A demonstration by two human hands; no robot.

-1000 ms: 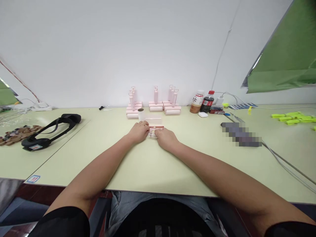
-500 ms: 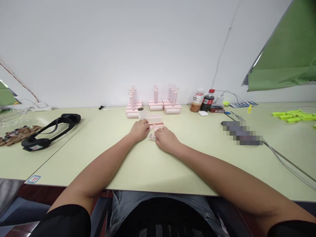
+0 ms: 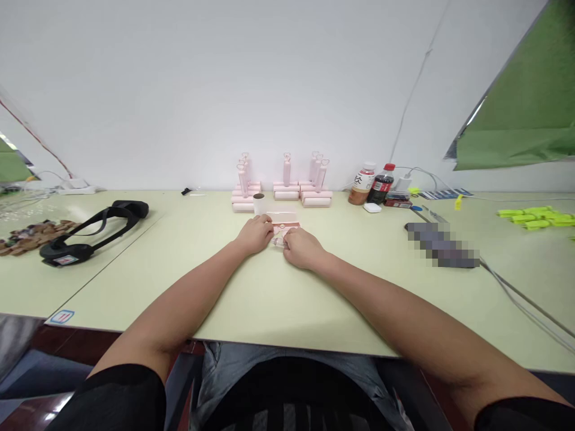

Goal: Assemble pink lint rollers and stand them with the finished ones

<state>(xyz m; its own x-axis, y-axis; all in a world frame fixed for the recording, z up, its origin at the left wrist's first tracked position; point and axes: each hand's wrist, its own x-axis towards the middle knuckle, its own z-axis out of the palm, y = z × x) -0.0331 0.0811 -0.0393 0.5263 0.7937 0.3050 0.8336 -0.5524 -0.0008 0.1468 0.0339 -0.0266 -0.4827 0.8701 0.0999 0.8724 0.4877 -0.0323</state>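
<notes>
Between my hands lies a pink lint roller case (image 3: 294, 225), opened, with its clear cover (image 3: 282, 216) raised on the far side. My left hand (image 3: 255, 234) curls its fingers at the case's left end. My right hand (image 3: 304, 248) is closed in a pinch at the near side, on a small crinkled clear plastic piece (image 3: 278, 241); its exact kind is hard to make out. A white paper roll (image 3: 258, 205) stands upright just behind my left hand.
Along the wall are several pink lint rollers with upright handles (image 3: 286, 172). To their right stand a juice bottle (image 3: 362, 184), a cola bottle (image 3: 381, 185) and a white case (image 3: 372, 208). A black headset (image 3: 94, 233) lies left; a blurred dark object (image 3: 440, 244) and cables lie right.
My right hand has drawn its fingers in more tightly around the clear plastic piece. The left hand stays at the case. The whole view has shifted slightly.
</notes>
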